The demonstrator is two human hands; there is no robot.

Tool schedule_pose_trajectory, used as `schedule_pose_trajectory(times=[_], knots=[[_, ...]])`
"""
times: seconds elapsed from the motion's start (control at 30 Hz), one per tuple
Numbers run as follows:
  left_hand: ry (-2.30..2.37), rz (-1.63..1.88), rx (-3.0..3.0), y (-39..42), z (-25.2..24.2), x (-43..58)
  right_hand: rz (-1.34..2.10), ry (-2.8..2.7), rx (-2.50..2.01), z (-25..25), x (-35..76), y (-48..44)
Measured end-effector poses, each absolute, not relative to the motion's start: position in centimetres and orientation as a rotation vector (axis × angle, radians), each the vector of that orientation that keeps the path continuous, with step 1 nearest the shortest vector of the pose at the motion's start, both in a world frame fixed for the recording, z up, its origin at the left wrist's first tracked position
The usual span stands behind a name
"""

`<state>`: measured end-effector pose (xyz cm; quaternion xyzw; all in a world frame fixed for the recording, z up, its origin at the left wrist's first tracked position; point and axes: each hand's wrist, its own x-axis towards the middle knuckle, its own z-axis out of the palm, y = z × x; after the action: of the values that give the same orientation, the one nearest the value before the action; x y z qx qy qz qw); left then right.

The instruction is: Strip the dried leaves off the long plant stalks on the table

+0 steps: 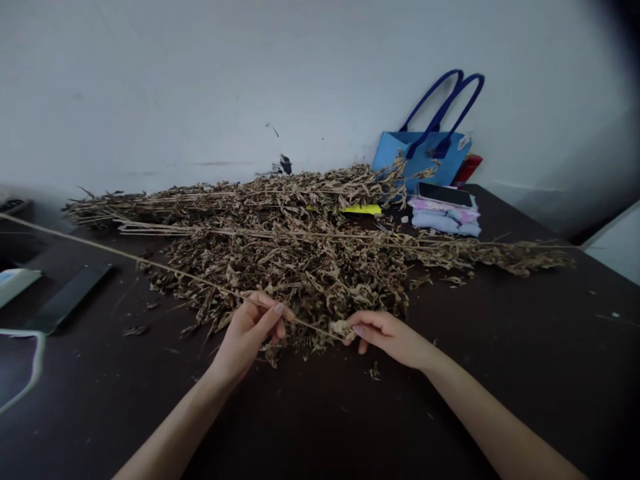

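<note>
Tan, thin and dry, the long plant stalk (185,272) slanted down rightward across a heap of brown withered leaves (320,267), pinched by the left hand (247,328), its leafy tip nearest the right hand (387,339), whose fingertips seemed closed on it.

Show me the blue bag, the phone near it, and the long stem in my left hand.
Blue bag (451,167), head view, on its front panel.
Phone (444,195), head view, on its dark screen.
Long stem (123,253), head view, on its bare length.
</note>
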<state>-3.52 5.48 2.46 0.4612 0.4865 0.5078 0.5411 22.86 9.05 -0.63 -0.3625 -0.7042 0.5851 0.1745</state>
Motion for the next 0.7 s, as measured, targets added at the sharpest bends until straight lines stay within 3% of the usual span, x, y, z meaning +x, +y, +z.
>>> schedule_pose_trajectory(times=[0.2, 0.47, 0.7], knots=[[1.175, 1.126, 1.101, 5.3, 2.6, -3.2, 1.662, -1.910, -1.113, 0.6, 22.1, 7.8], [1.187, 1.089, 1.042, 5.2, 2.5, -2.6, 1.300, -2.203, -1.003, 2.8, 21.2, 5.9], [1.157, 1.107, 0.978, 5.2, 2.6, -2.4, 1.291, -2.209, -1.013, 2.6, 21.0, 6.0]])
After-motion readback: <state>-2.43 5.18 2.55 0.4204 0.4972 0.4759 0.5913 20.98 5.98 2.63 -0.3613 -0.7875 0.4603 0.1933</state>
